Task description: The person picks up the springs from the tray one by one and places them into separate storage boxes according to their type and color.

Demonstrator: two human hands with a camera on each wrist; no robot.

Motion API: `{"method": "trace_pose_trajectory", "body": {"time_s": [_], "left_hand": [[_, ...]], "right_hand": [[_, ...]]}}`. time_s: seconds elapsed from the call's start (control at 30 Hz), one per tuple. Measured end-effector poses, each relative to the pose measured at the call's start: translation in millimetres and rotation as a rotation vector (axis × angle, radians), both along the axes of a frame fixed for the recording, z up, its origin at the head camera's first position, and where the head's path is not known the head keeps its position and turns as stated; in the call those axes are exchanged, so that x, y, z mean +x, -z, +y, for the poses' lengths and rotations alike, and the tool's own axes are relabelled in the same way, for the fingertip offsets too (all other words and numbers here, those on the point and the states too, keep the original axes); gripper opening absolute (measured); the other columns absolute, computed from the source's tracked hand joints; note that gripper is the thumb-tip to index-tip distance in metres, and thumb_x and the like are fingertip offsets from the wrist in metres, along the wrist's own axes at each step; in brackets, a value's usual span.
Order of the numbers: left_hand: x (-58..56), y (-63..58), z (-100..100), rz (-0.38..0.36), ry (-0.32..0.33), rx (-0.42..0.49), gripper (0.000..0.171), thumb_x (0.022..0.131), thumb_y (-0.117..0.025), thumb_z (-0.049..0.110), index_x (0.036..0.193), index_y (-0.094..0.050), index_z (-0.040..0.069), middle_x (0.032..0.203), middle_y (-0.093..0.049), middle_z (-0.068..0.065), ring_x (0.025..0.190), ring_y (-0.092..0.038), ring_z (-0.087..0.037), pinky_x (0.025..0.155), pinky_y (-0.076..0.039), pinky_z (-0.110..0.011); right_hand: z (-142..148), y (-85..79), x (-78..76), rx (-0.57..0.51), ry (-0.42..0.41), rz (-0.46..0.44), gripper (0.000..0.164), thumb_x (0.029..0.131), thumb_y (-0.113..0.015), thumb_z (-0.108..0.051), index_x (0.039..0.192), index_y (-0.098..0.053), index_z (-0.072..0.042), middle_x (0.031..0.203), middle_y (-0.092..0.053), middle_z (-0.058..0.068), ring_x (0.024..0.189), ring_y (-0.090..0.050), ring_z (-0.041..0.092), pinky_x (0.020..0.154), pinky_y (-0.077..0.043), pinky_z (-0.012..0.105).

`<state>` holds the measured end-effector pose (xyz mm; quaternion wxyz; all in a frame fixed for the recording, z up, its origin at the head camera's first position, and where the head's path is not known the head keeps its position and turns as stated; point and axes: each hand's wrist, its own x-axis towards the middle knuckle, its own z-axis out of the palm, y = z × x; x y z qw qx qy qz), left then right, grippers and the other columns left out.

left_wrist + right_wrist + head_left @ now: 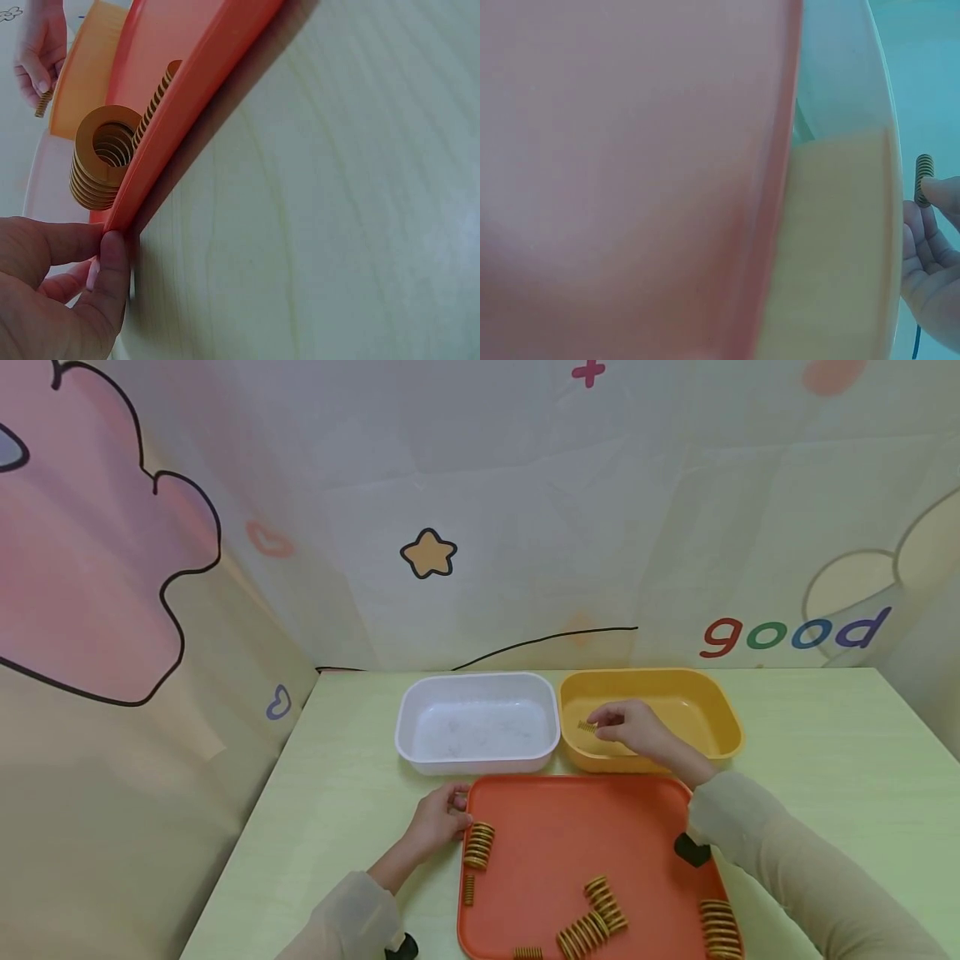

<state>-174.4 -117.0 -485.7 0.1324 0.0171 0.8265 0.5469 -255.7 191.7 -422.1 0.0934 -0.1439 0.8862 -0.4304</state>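
Likely a placing step: my right hand (633, 728) pinched a small spring (585, 726) over the yellow bin (693, 714) behind the tray (540, 835); my left hand (438, 818) pinched the tray's rim. Next probably needed releasing the spring.

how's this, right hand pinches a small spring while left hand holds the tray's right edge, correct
One slip: the left hand holds the left edge of the orange tray, not its right, as the head view shows. The right hand does pinch a small spring.

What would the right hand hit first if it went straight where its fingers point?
Likely the yellow bin, on its side beside the white bin, though the right hand may pass above; depth is unclear.
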Motion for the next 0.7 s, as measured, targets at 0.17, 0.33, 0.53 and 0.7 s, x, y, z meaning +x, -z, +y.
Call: {"method": "trace_pose_trajectory", "body": {"time_s": [0.17,0.33,0.53,0.7], "left_hand": [[10.9,-25.9,5,0.008,0.007,-0.007,0.038,0.076,-0.053,-0.011,0.114,-0.049,-0.008,0.086,-0.050,-0.016,0.059,-0.047,-0.008,0.052,-0.051,-0.028],[11.6,-31.3,6,0.009,0.012,-0.011,0.038,0.076,-0.053,-0.012,0.113,-0.048,-0.010,0.087,-0.050,-0.020,0.059,-0.047,-0.010,0.053,-0.051,-0.031],[1.6,-5.2,0,0.009,0.008,-0.006,0.039,0.076,-0.056,-0.009,0.114,-0.050,-0.005,0.086,-0.051,-0.013,0.059,-0.048,-0.008,0.050,-0.049,-0.026],[0.7,-0.4,0,0.008,0.008,-0.006,0.040,0.075,-0.057,-0.009,0.114,-0.050,-0.004,0.084,-0.049,-0.010,0.058,-0.048,-0.008,0.049,-0.048,-0.023]], "right_hand": [[1,3.4,-3.6,-0.021,0.018,-0.017,0.023,0.082,-0.057,-0.003,0.102,-0.060,0.006,0.095,-0.059,0.019,0.082,-0.050,0.021,0.069,-0.048,0.022],[3,6.2,-7.1,-0.029,0.022,-0.018,0.023,0.082,-0.057,-0.003,0.102,-0.060,0.007,0.093,-0.058,0.017,0.081,-0.049,0.020,0.068,-0.048,0.021],[4,10.8,-11.9,-0.042,0.040,-0.044,0.023,0.082,-0.056,-0.003,0.104,-0.059,0.006,0.091,-0.057,0.015,0.079,-0.049,0.019,0.069,-0.048,0.023],[5,14.9,-14.9,-0.056,0.044,-0.057,0.024,0.083,-0.056,-0.004,0.104,-0.059,0.006,0.092,-0.058,0.015,0.078,-0.050,0.017,0.070,-0.050,0.026]]}}
